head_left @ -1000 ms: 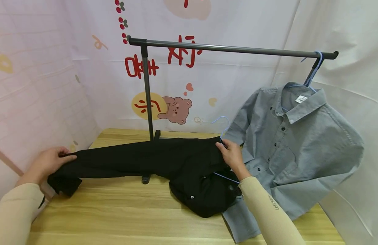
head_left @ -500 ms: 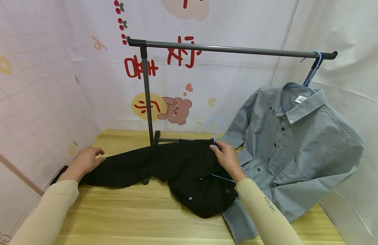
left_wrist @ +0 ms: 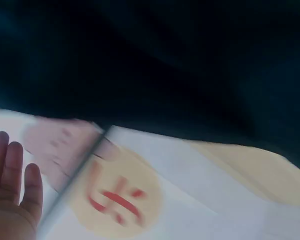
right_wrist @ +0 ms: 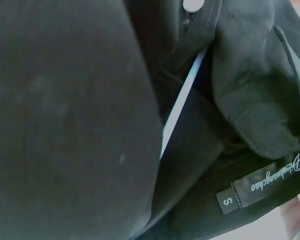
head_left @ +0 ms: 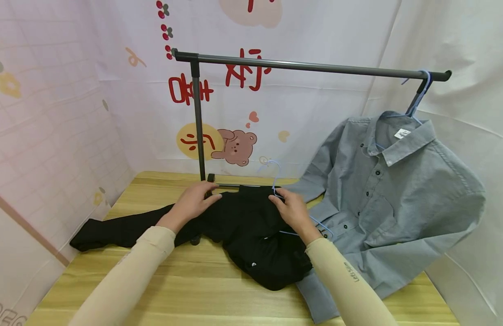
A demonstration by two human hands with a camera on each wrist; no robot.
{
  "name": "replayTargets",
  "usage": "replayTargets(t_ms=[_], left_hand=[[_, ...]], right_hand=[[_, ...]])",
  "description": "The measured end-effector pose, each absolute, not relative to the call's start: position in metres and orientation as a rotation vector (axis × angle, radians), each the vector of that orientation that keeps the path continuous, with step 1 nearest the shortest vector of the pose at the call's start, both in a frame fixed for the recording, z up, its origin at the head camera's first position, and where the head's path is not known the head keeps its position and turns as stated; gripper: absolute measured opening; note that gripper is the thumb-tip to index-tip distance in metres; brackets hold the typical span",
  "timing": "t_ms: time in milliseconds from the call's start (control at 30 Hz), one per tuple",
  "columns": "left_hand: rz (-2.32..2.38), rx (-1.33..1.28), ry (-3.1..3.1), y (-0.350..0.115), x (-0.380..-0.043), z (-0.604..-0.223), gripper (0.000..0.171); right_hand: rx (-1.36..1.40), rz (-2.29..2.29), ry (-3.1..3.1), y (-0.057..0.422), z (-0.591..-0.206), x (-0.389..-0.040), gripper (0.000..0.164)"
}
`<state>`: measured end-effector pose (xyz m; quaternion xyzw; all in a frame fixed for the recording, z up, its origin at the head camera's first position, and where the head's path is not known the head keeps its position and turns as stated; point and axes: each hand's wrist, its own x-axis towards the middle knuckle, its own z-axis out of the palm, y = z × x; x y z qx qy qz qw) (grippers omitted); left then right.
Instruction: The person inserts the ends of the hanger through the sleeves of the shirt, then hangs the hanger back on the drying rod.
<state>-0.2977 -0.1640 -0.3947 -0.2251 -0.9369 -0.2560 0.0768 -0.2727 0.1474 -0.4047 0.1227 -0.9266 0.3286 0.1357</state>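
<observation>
Black trousers point(head_left: 243, 217) lie bunched across the table, one leg stretched out to the left. A thin blue hanger point(head_left: 279, 170) runs through them, its hook standing up at the waistband and its lower bar showing below. My right hand point(head_left: 293, 209) pinches the waistband at the hanger's neck. My left hand point(head_left: 191, 204) is over the upper trouser leg, thumb and fingers apart; in the left wrist view its fingers point(left_wrist: 12, 170) look straight and clear of the dark cloth. A size label point(right_wrist: 270, 181) shows inside the waistband in the right wrist view.
A grey shirt point(head_left: 382, 199) hangs at the right on another blue hanger, its sleeves reaching the table. The dark metal rack's rail point(head_left: 308, 66) spans the back above the wooden table point(head_left: 162, 290). Printed cloth walls point(head_left: 308, 113) stand behind and at both sides.
My left hand has let go of the trouser leg's end and moved right along it towards the waist. The leg now lies on the table. My right hand and the hook have shifted slightly left.
</observation>
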Motion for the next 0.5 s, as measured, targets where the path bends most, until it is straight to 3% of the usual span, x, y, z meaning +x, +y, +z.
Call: replayTargets(t_ms=[267,500], left_hand=[[-0.963,-0.806,-2.809,-0.09,-0.291,-0.393,0.047],[-1.231,-0.763,-2.733,-0.079,-0.289,-0.402,0.036]], right_hand=[[0.484,0.83,-2.646,0.13,-0.4,-0.272,0.035],[0.564,0.842,-2.625,0.126,-0.397,-0.271,0.03]])
